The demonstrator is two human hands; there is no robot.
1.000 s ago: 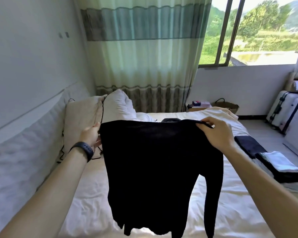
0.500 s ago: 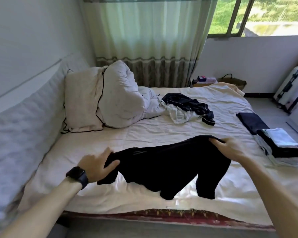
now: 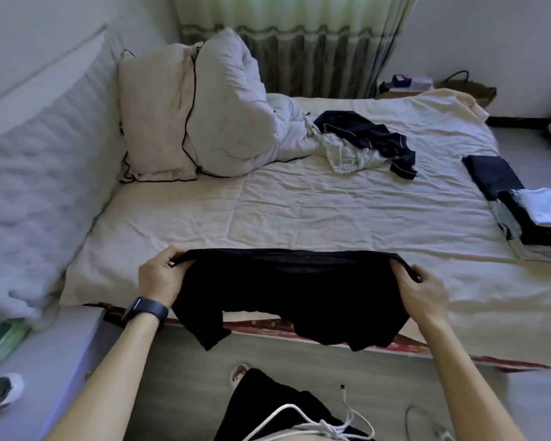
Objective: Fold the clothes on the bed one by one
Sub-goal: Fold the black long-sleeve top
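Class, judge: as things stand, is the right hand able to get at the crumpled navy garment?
Probably not yet: the right hand grips the black shirt, and the navy garment lies well across the bed.

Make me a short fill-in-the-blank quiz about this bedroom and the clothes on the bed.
1. The left hand and right hand grip a stretched-out cloth garment coloured ____.
2. The neat stack of folded clothes lies on the ____ side of the white-sheeted bed.
3. The crumpled navy and pale clothes near the white pillows are not yet ____.
Missing words: black; right; folded.
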